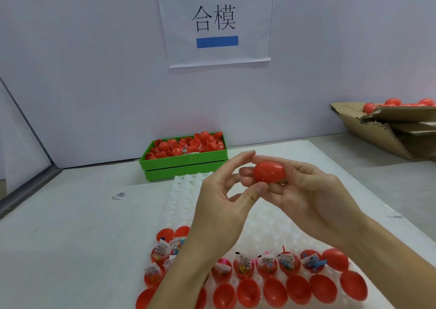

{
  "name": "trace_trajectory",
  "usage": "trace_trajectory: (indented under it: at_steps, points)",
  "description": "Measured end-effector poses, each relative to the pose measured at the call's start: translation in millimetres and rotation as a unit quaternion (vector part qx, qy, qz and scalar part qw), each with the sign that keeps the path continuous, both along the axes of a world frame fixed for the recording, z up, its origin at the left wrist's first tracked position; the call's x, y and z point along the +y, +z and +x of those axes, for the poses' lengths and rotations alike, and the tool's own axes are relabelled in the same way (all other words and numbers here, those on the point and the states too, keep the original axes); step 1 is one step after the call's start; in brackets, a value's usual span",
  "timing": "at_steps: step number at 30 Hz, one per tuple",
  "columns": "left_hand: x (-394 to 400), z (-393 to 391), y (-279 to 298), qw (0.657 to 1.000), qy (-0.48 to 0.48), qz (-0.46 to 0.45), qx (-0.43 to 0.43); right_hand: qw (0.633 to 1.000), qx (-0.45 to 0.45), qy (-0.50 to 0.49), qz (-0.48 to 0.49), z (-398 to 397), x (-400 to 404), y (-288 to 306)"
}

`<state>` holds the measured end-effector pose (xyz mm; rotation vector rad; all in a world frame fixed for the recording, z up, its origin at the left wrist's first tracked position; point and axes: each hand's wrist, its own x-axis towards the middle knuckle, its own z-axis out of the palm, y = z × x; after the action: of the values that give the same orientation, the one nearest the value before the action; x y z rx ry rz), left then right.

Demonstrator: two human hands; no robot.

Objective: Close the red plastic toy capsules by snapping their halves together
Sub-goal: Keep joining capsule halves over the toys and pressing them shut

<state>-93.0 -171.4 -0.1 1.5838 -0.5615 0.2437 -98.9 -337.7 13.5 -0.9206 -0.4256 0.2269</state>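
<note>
Above the white counter (70,226), both hands meet around one red capsule (269,172), held in the air with its halves joined along a visible seam. Right hand (304,197) cradles it from below and behind, fingers curled under it and thumb lying along its top. Left hand (224,200) comes in from the other side, its thumb pressing the lower left end of the capsule and its forefinger arched over the top, touching near the right thumb; its other fingers curl loosely behind.

Below the hands lies a white moulded tray (188,190) with rows of pockets. Open capsule halves (245,267) stand in its near rows, several stuffed with small bagged toys, and a front row of empty halves (273,293) sits closest to the person. Further back, a green bin (184,164) is heaped with loose red halves. At far right a torn cardboard box (389,129) holds closed capsules. A paper sign (217,21) hangs on the wall.
</note>
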Motion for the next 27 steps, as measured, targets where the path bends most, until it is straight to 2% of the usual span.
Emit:
trace_trajectory:
  at_steps: [8, 11, 14, 18, 21, 27]
  points:
    - [-1.6, -0.2, -0.7, 0.997, 0.044, 0.041, -0.049, 0.999, 0.040, 0.018, 0.013, -0.2, -2.4, -0.9]
    - [-0.8, 0.7, -0.5, 0.994, 0.073, 0.052, -0.064, 0.998, 0.041, -0.032, -0.047, 2.2, 0.3, -2.5]
    - [0.7, 2.4, -1.4, 0.992, 0.101, 0.047, -0.060, 0.982, 0.015, -0.136, -0.128, 5.8, 2.5, -5.0]
    - [1.1, 4.0, -3.8, 0.993, 0.108, 0.035, -0.042, 0.964, -0.046, -0.191, -0.178, 3.7, 0.0, -3.0]
    - [0.9, 2.0, -3.3, 0.995, 0.087, 0.031, -0.038, 0.932, -0.102, -0.247, -0.245, 1.8, 0.4, -2.7]
    - [-0.7, 1.6, -0.2, 0.998, 0.062, -0.026, -0.006, 0.907, -0.145, -0.293, -0.266, -0.6, 1.8, -0.9]
